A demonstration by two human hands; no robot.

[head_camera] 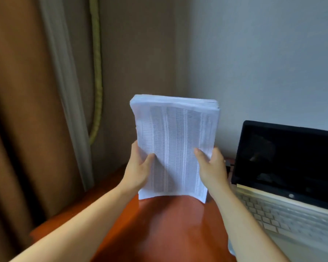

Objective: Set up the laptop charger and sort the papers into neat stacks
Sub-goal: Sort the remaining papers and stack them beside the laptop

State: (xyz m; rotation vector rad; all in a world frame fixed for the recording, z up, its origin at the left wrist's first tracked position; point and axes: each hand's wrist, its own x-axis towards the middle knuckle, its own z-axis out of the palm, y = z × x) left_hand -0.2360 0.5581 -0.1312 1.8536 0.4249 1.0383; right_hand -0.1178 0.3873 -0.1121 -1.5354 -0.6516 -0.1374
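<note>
A thick stack of printed papers [175, 140] stands upright on its lower edge on the reddish-brown wooden table [163, 229], its front sheet covered in dense columns of text. My left hand [138, 167] grips its left side and my right hand [211, 165] grips its right side, thumbs on the front sheet. An open laptop [284, 186] with a dark screen and silver keyboard sits to the right. A small dark plug or cable end [228, 164] shows just behind my right hand at the laptop's left edge; the charger itself is hidden.
Brown curtains [27, 110] with a pale lining and a yellow-green cord [97, 72] hang at the left, close to the table's left edge. A pale wall [263, 63] stands behind the table and laptop.
</note>
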